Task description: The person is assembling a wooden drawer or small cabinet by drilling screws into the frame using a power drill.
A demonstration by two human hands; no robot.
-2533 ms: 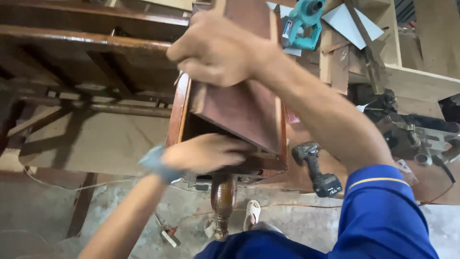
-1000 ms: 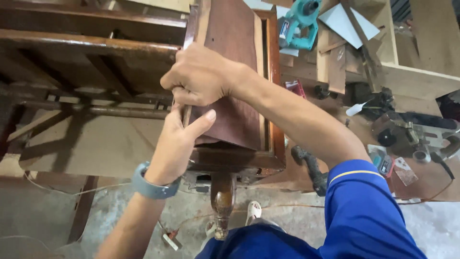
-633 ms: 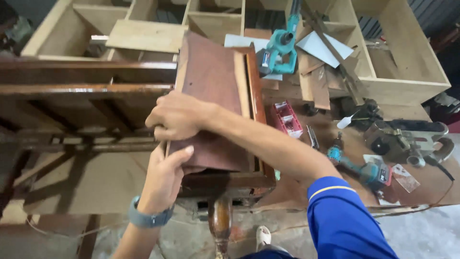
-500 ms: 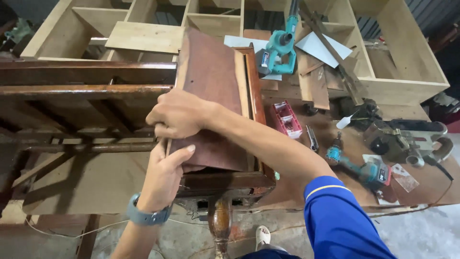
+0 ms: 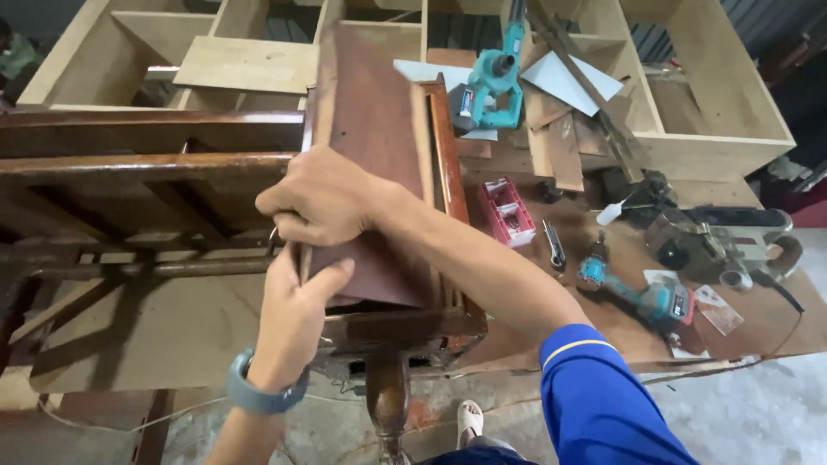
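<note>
Far left, dark brown furniture frame [image 5: 146, 172] lies across the view, rails and slats showing. Behind it pale unfinished wooden shelving [image 5: 112, 52] with a loose light board [image 5: 245, 65] on top.

Centre-left: left hand [image 5: 297, 301], grey watch band on the wrist, comes up from below, thumb and fingers pinched on the near left edge of the reddish-brown wooden panel [image 5: 370, 129]. Right hand [image 5: 319, 202] just above it, touching it, fingers curled shut around the same left edge, knuckles up. Blue sleeve [image 5: 594, 396] on the right arm runs down to bottom right.

The panel stands tilted, lengthwise away from the camera, resting in a dark wooden box-like part [image 5: 439, 215] at the end of the frame. Turned wooden leg [image 5: 388, 400] hangs below the near end; a foot in a light sandal [image 5: 469, 422] just beside it on the floor.

Right of the panel, on the brown workbench [image 5: 603, 344]: teal power tool [image 5: 491, 86] at the back, red case [image 5: 508, 211] near the box edge, small metal tool [image 5: 556, 245] beside it, teal cordless drill [image 5: 637, 293] lying flat, dark sander-type machine [image 5: 724, 241] far right. Wood offcuts [image 5: 560, 138] and a white sheet [image 5: 568, 82] behind.
</note>
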